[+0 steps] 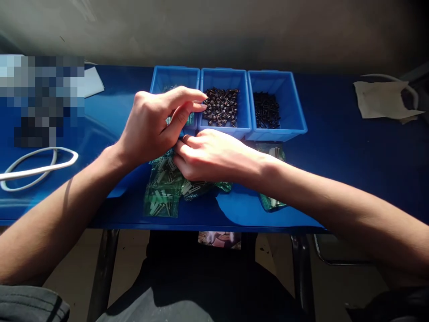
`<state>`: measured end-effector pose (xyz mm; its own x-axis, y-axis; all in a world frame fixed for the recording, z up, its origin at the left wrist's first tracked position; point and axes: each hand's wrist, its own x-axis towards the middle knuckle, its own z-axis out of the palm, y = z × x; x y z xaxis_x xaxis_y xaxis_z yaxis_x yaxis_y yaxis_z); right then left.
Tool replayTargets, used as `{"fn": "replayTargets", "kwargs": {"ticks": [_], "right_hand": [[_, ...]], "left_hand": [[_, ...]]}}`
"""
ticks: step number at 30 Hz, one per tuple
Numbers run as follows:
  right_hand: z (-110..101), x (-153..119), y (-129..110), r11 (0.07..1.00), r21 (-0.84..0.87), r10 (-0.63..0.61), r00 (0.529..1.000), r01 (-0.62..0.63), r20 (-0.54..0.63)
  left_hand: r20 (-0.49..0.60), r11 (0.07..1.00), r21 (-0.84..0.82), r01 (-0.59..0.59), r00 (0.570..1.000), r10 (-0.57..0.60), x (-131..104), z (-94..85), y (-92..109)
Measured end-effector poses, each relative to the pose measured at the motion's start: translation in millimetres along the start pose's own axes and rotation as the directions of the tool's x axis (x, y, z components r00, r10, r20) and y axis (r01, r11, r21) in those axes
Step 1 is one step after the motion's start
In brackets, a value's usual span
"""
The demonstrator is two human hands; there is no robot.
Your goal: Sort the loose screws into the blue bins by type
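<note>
On a blue table stand three blue bins. The left hand has thumb and forefinger slightly parted; the right hand is curled beside it, its contents hidden, so I cannot tell its grip. Green packets lie beneath, dark screws in the middle bin.

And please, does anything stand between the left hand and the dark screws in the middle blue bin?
Nothing visible stands between the left hand and the dark screws: its fingers overlap the left rim of the middle bin in view, though their height is unclear. The right hand is lower in the picture.
</note>
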<state>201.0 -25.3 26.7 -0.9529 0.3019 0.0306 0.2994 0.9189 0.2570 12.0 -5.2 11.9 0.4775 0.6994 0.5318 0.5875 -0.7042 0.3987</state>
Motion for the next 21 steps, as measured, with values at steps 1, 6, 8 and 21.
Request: {"fn": "replayTargets", "kwargs": {"ticks": [1,6,8,21], "right_hand": [[-0.4,0.9,0.1,1.0,0.012,0.007,1.0,-0.008,0.006],[0.4,-15.1,6.0,0.983,0.146,0.127,0.988,-0.113,-0.091],[0.7,-30.7,9.6,0.93,0.341,0.223,0.948,-0.138,-0.226],[-7.0,-98.6,29.8,0.125,0.992,0.689,0.721,-0.02,-0.072]], "left_hand": [[0.001,1.0,0.014,-0.016,1.0,0.016,-0.3,0.5,-1.6],[-0.049,0.991,0.099,-0.089,0.994,0.094,-3.4,3.3,-8.1],[-0.088,0.98,0.136,-0.147,0.983,0.159,-4.8,3.3,-6.8],[-0.088,0.875,0.401,-0.271,0.94,0.331,-9.2,0.1,-16.9]]}}
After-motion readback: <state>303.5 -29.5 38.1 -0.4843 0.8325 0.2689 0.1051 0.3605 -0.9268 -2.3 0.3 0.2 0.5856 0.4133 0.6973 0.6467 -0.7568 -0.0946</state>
